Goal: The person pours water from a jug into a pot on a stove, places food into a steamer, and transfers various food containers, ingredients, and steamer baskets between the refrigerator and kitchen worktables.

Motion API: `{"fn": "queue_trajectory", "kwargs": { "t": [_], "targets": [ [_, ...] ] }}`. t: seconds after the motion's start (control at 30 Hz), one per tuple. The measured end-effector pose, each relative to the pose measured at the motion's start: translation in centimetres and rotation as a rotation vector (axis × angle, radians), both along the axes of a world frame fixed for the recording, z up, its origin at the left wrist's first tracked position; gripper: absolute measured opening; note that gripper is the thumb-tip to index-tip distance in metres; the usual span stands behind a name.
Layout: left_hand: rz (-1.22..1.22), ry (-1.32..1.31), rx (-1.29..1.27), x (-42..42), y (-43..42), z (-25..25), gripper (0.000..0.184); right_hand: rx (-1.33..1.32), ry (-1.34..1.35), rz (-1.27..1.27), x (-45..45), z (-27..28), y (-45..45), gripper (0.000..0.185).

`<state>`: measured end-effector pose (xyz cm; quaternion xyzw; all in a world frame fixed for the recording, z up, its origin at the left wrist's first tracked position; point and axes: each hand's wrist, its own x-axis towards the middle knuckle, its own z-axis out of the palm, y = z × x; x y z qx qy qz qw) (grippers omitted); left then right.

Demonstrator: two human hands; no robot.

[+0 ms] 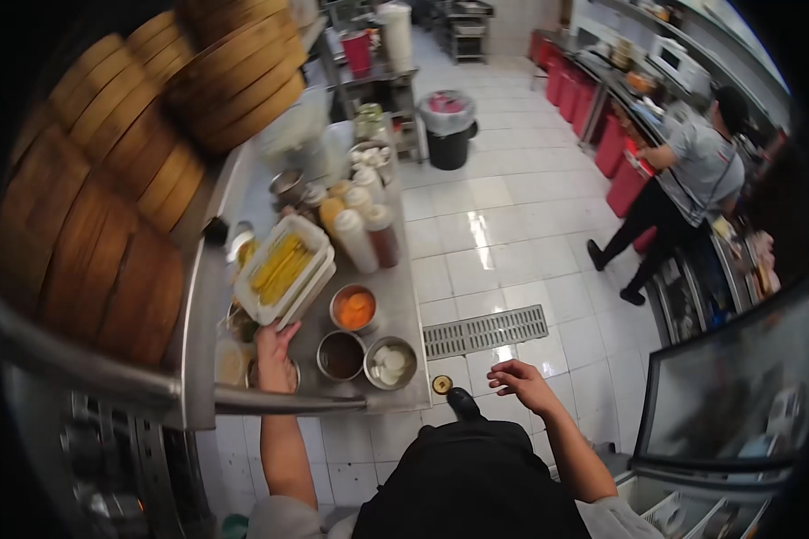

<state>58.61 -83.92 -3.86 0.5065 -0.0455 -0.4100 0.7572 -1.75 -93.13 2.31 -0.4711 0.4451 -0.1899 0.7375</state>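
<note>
While L hand was at near end of white tub over steel counter, contact part-hidden, couldn't tell if pinching; R hand hung free, half-curled. Bowl nr L hand was blurred, part-hidden by shelf post.

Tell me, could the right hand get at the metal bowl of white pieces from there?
Probably yes. The right hand looks empty, the metal bowl sits uncovered at the near corner of the counter, and nothing visible stands between them, though one view leaves the distance uncertain.
</note>
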Motion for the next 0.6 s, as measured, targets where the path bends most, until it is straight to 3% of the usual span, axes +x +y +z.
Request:
{"fn": "queue_trajectory", "kwargs": {
  "t": [0.13, 0.3, 0.33, 0.47, 0.6],
  "targets": [
    [0.012, -0.098, -0.047, -1.6, 4.1, 4.9, 0.047, -0.019, -0.028, 0.027, 0.8, 1.0, -0.4, 0.021],
    [0.238, 0.005, -0.2, -6.5, 14.2, 9.5, 0.064, -0.068, -0.096, 0.136, 2.9, 4.0, -1.1, 0.021],
    [0.233, -0.337, -0.062, -7.8, 15.4, 10.1, 0.06, -0.079, -0.111, 0.158, 3.1, 4.8, -1.0, 0.02],
    [0.339, -0.26, 0.149, -15.5, 24.5, 14.2, 0.057, -0.016, -0.163, 0.309, 4.4, 6.4, -0.2, 0.019],
    [0.449, -0.23, 0.19, -22.0, 34.4, 12.9, 0.044, 0.032, -0.185, 0.569, 7.1, 6.0, 2.5, 0.019]
  ]
}}
